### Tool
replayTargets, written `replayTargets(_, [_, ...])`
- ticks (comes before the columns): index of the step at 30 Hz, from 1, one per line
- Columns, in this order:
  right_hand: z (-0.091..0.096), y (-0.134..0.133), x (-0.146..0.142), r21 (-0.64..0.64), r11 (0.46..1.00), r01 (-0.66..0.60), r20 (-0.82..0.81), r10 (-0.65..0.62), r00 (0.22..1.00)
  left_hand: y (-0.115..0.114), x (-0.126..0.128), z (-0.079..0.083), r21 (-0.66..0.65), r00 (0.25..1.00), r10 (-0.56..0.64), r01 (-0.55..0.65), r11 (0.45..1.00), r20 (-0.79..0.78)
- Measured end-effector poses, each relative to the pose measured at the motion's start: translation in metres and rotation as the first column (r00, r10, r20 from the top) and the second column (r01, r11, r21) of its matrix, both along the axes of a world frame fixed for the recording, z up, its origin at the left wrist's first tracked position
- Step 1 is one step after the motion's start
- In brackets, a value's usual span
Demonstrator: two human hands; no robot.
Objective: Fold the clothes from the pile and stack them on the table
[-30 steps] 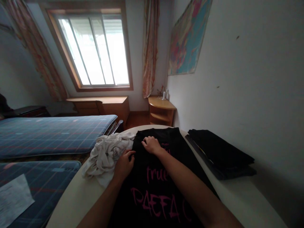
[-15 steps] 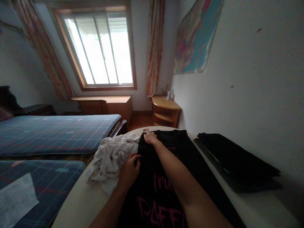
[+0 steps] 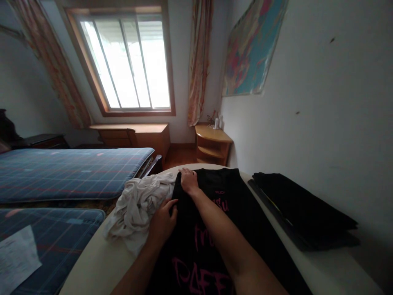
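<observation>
A black T-shirt with pink lettering (image 3: 242,213) lies spread flat on a white table (image 3: 92,262) in front of me. My left hand (image 3: 162,221) rests on the shirt's left edge, fingers curled and pinching the fabric. My right hand (image 3: 188,180) is farther away at the shirt's far left corner, fingers bent down onto the cloth and gripping its edge. A crumpled white garment (image 3: 138,205) lies bunched just left of both hands, touching the black shirt.
A stack of folded dark clothes (image 3: 303,217) sits on the table's right side against the wall. Left of the table are beds with blue plaid mattresses (image 3: 70,172) and a sheet of paper (image 3: 16,258). A wooden corner shelf (image 3: 211,143) stands beyond.
My right hand slid from the middle of the shirt's upper part to its far left corner. The left hand stayed at the left edge. The view shifted slightly.
</observation>
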State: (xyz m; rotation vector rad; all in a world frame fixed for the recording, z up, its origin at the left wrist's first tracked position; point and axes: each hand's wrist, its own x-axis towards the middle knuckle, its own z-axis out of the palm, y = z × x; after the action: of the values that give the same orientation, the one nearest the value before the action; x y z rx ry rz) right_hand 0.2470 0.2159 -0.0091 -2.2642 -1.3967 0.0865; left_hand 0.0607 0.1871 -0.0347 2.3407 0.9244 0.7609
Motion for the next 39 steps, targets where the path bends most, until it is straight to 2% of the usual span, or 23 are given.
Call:
replayTargets(2, [0.003, -0.008, -0.009, 0.026, 1.0, 0.008, 0.032, -0.008, 0.999, 0.0, 0.0, 0.001, -0.01, 1.0, -0.003, 0.003, 1.0, -0.001])
replayTargets(5, [0.002, -0.017, -0.02, -0.012, 1.0, 0.009, 0.043, -0.008, 0.999, 0.0, 0.0, 0.002, -0.013, 1.0, -0.001, 0.001, 1.0, -0.012])
replayTargets(11, [-0.005, -0.034, -0.02, -0.133, 0.983, -0.127, 0.005, 0.129, 0.992, 0.0, 0.001, -0.001, 0.019, 0.997, 0.033, -0.032, 0.999, -0.065])
replayTargets(15, [-0.006, -0.056, -0.017, -0.068, 0.998, -0.011, 0.043, 0.014, 0.999, -0.001, 0.001, 0.001, 0.015, 0.993, 0.055, -0.054, 0.998, -0.102])
replayTargets(17, [-0.01, -0.068, -0.017, -0.107, 0.994, 0.023, 0.032, -0.019, 0.999, -0.002, 0.001, 0.002, 0.018, 0.991, 0.06, -0.059, 0.998, -0.123])
replayTargets(20, [-0.02, -0.081, -0.017, -0.171, 0.985, -0.029, 0.009, 0.031, 0.999, -0.002, 0.001, 0.001, 0.041, 0.989, 0.06, -0.055, 0.998, -0.137])
replayTargets(24, [-0.023, -0.085, -0.017, -0.136, 0.99, -0.02, 0.024, 0.024, 0.999, 0.003, 0.003, -0.004, 0.037, 0.993, 0.041, -0.037, 0.999, -0.11])
replayTargets(27, [-0.019, -0.085, -0.016, -0.124, 0.992, -0.037, -0.023, 0.035, 0.999, 0.008, 0.005, -0.004, 0.001, 0.999, -0.019, 0.019, 1.0, -0.043])
replayTargets(29, [-0.015, -0.083, -0.013, -0.087, 0.995, -0.046, -0.095, 0.038, 0.995, 0.011, 0.007, 0.002, 0.006, 0.999, -0.049, 0.049, 0.999, -0.005])
replayTargets(32, [-0.007, -0.081, -0.007, 0.016, 1.0, -0.013, -0.227, 0.016, 0.974, 0.007, 0.012, 0.023, 0.045, 0.999, -0.036, 0.037, 0.998, -0.019])
replayTargets(36, [0.011, -0.073, 0.006, 0.054, 0.998, 0.026, -0.332, -0.006, 0.943, -0.017, 0.024, 0.059, 0.083, 0.993, 0.055, -0.046, 0.996, -0.108])
replayTargets(39, [0.027, -0.067, 0.018, 0.025, 0.999, 0.039, -0.405, -0.026, 0.914, -0.041, 0.033, 0.076, 0.115, 0.986, 0.053, -0.035, 0.993, -0.158])
